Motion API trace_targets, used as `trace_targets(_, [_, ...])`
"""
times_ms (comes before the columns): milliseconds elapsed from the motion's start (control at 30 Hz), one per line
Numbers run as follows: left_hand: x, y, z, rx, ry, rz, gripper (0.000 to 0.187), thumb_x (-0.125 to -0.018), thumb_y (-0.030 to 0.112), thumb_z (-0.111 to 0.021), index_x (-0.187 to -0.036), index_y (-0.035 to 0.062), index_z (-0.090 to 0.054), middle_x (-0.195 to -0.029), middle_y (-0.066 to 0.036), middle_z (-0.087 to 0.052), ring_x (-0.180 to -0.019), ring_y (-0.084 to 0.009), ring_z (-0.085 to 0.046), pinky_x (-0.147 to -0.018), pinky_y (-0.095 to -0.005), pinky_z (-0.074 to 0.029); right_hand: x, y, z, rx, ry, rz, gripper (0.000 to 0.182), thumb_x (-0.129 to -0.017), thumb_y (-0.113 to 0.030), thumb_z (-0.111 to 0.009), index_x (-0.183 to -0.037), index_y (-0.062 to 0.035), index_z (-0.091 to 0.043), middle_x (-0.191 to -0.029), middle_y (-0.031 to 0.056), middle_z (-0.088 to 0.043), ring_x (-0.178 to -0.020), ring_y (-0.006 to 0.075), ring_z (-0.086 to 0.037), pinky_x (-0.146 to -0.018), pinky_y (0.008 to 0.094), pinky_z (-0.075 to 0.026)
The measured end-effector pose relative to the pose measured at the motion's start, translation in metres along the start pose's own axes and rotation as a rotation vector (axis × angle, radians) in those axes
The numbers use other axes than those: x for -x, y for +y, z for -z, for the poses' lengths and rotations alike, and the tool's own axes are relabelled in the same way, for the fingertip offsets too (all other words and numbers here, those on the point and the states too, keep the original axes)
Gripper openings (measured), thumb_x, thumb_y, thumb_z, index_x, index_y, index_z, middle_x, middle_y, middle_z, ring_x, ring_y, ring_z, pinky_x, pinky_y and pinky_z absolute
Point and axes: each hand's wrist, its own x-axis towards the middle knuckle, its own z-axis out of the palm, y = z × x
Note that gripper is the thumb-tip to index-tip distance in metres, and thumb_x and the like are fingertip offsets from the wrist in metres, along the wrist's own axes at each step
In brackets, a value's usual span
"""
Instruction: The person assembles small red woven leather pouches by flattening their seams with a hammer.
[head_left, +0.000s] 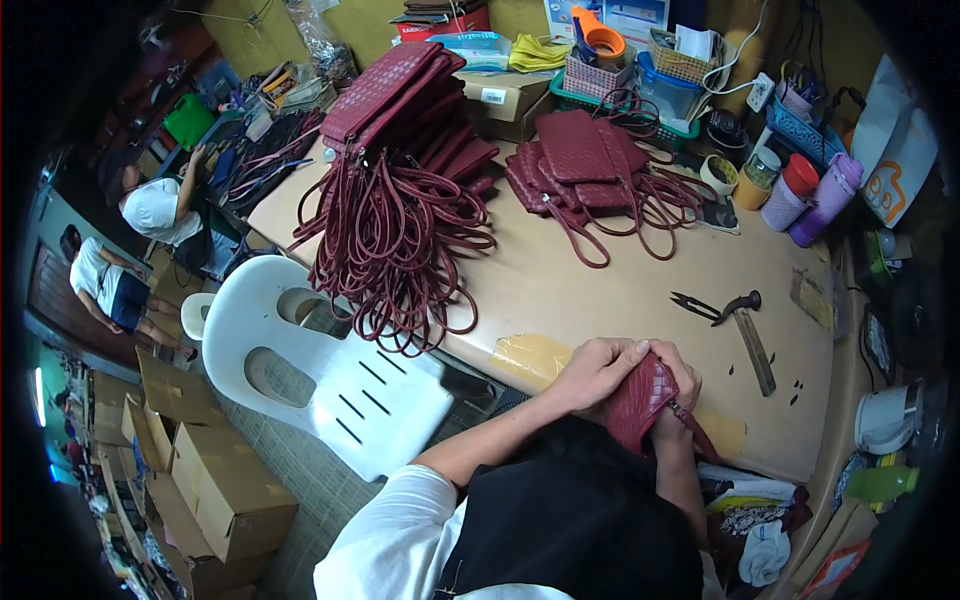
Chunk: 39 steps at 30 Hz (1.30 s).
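A dark red woven-pattern wristlet pouch (637,410) is held at the table's front edge, close to my dark apron. My left hand (603,372) is closed on its upper left side, thumb on top. Around its right side my right hand (677,378) is wrapped, and the two hands meet at the top. A zipper end and wrist strap (692,428) hang beside my right wrist. Part of the pouch is hidden by my fingers. Beyond my hands lie pliers (697,307) and a hammer (752,345).
A tall stack of red pouches (390,95) with looped straps (400,240) stands at the back left; a smaller pile (585,160) lies right of it. A white chair (330,370) is at my left. Jars and a purple tumbler (828,198) stand at right. Two people are at far left.
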Motion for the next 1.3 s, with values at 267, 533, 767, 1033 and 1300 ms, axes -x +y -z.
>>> trace_targets(267, [-0.004,-0.022,0.030,0.016,-0.077,0.063,0.034,-0.098,0.026,-0.053,-0.082,-0.0023,-0.063,-0.070,0.002,-0.056,-0.067,-0.0058,-0.046,-0.062,-0.0230,-0.041,0.011,-0.001,-0.010,0.137,-0.243,-0.036,0.039,-0.080,-0.018,-0.067,-0.111,-0.0036,-0.048,-0.074,0.0212,-0.061,-0.069,0.0403,-0.062,-0.059,0.0479,-0.047])
trace_targets(533, [-0.001,-0.001,0.022,-0.619,0.125,-0.097,0.031,-0.097,0.023,-0.054,-0.084,-0.0046,-0.063,-0.070,-0.001,-0.063,-0.064,-0.0086,-0.054,-0.061,-0.0281,-0.044,0.022,0.006,-0.013,0.166,-0.257,-0.206,0.055,-0.077,-0.019,-0.070,-0.123,-0.0042,-0.042,-0.082,0.0228,-0.063,-0.077,0.0429,-0.063,-0.064,0.0503,-0.047])
trace_targets(767, [-0.003,-0.037,0.013,0.431,-0.032,0.017,0.033,-0.096,0.024,-0.055,-0.075,-0.0018,-0.057,-0.062,0.001,-0.050,-0.058,-0.0091,-0.047,-0.055,-0.0287,-0.040,0.011,0.005,0.002,-0.144,-0.298,-0.434,0.038,-0.079,-0.016,-0.068,-0.112,-0.0048,-0.052,-0.085,0.0239,-0.064,-0.079,0.0418,-0.065,-0.064,0.0464,-0.049])
trace_targets(1033, [-0.005,-0.028,0.009,-0.565,0.220,-0.321,0.033,-0.096,0.020,-0.055,-0.071,-0.0008,-0.053,-0.064,0.001,-0.051,-0.059,-0.0069,-0.044,-0.055,-0.0249,-0.038,0.012,0.017,-0.003,0.052,-0.172,-0.267,0.017,-0.081,-0.014,-0.066,-0.090,-0.0049,-0.055,-0.073,0.0193,-0.062,-0.069,0.0369,-0.064,-0.059,0.0414,-0.048])
trace_targets(1300, [-0.009,-0.032,0.016,0.051,0.150,-0.153,0.029,-0.096,0.021,-0.057,-0.072,0.0044,-0.054,-0.061,0.003,-0.048,-0.058,-0.0082,-0.045,-0.056,-0.0279,-0.038,0.012,0.027,-0.005,-0.074,-0.142,-0.190,0.015,-0.078,-0.008,-0.064,-0.079,-0.0040,-0.050,-0.068,0.0140,-0.057,-0.062,0.0234,-0.060,-0.056,0.0362,-0.045])
